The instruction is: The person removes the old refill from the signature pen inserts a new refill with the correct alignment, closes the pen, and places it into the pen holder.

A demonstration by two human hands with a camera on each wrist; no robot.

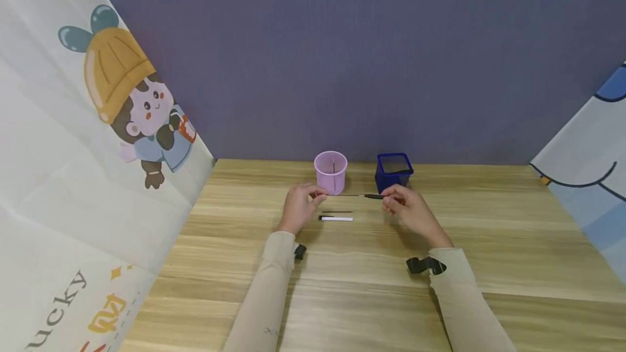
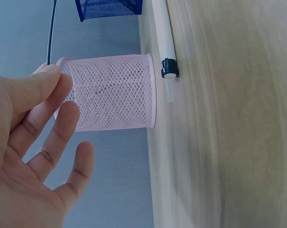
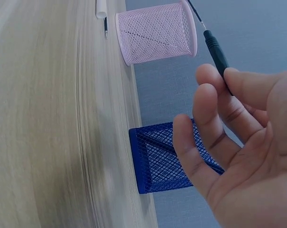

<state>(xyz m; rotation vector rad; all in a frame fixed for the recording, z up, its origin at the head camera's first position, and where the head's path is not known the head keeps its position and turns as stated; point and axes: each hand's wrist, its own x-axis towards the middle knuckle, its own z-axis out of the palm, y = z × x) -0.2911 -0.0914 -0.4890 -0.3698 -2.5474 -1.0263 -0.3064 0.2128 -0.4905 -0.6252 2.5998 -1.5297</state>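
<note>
Both forearms reach forward over the wooden worktop (image 1: 371, 297), wrists raised, hands meeting just in front of the pink mesh cup (image 1: 331, 171). The left hand (image 1: 299, 206) pinches the thin end of a slim black pen (image 1: 359, 195) between thumb and forefinger, its other fingers spread loosely. The right hand (image 1: 409, 208) pinches the pen's thicker black end in its fingertips. The pen hangs level above the worktop, its long axis running left to right, thin end toward the pink mesh cup, thick end before the blue mesh cup (image 1: 393, 171). In front of the pink mesh cup, a white pen (image 1: 336, 218) and a thin black refill (image 1: 336, 212) lie flat, parallel to the held pen.
</note>
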